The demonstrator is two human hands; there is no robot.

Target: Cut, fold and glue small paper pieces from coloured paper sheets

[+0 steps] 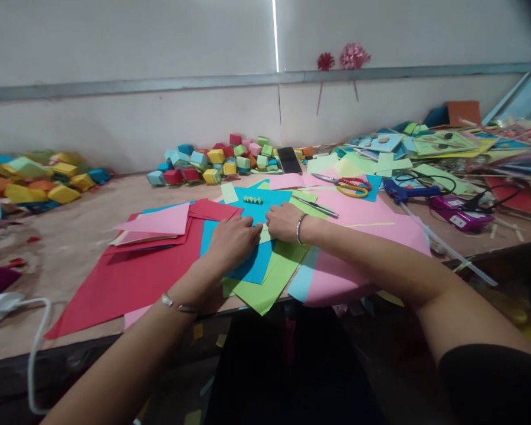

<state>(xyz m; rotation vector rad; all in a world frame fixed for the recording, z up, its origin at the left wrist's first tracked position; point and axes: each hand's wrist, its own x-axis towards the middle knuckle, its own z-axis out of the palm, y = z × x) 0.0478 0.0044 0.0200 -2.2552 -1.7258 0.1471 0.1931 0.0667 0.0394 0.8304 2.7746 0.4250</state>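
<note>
My left hand (233, 243) and my right hand (285, 222) meet over a blue paper sheet (253, 262). Their fingers are curled and pressed on a small pale green paper piece (264, 234), partly hidden under them. Just beyond lies a zigzag-folded green paper strip (253, 200). Under the blue sheet spreads a light green sheet (272, 283). To the right of my right hand rests a thin pen-like tool (316, 206), with scissors (345, 184) with red and yellow handles farther back.
Red paper (137, 283) with stacked pink sheets (159, 223) lies left. Folded paper cubes (216, 159) and a phone (288, 160) line the back. On the right are pink paper (380, 236), a blue glue gun (409, 192), a purple power strip (462, 213) and piled cards (446, 144).
</note>
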